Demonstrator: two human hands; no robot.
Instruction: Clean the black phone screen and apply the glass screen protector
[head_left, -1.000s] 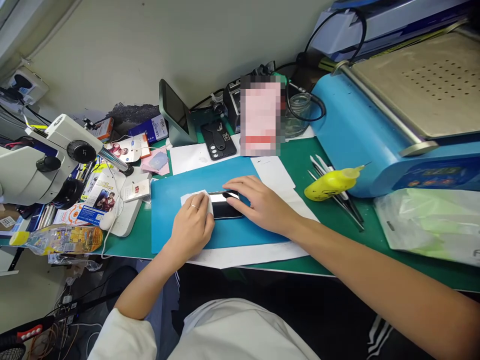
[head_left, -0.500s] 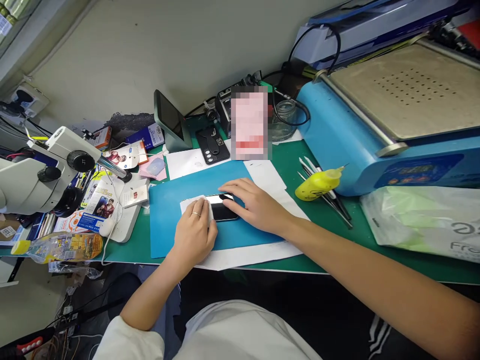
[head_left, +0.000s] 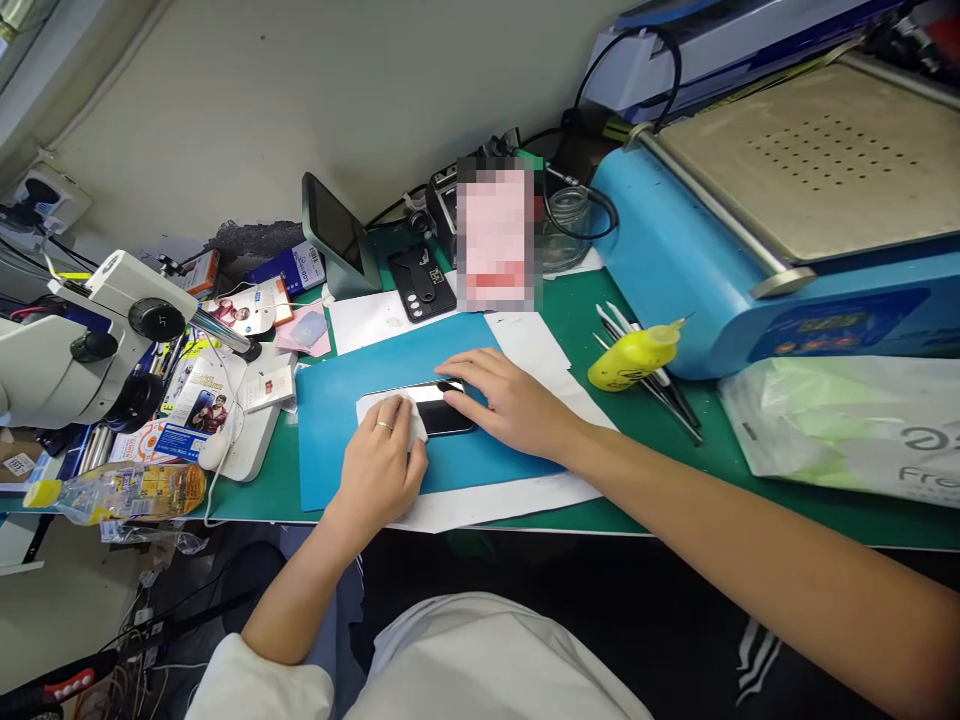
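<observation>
Nearest: left hand flat, fingers curled down onto a white cloth, pressing it on the left end of a dark phone; ring on one finger. Right hand just beside it, fingers spread and lying on the phone's right end and far edge, pinning it, not gripping around it. The phone lies flat, screen up, on a blue mat, which sits over white paper sheets on the green bench mat. Risks, as I read it: the phone is only pinned from above, so a hard stroke with the cloth could skid it across the mat; grit under the cloth could scratch the glass. To the right, a yellow squeeze bottle lies on its side across a bundle of tweezers, nozzle up; it could roll or drip toward the paper. Clear plastic bag with partial print starting "Fre", rest cut off. Left: microscope over printed cartons, text too small to read. Farther back: black phone case, tilted tablet-like stand, glass jar, big blue machine with perforated plate; panel label unreadable.
</observation>
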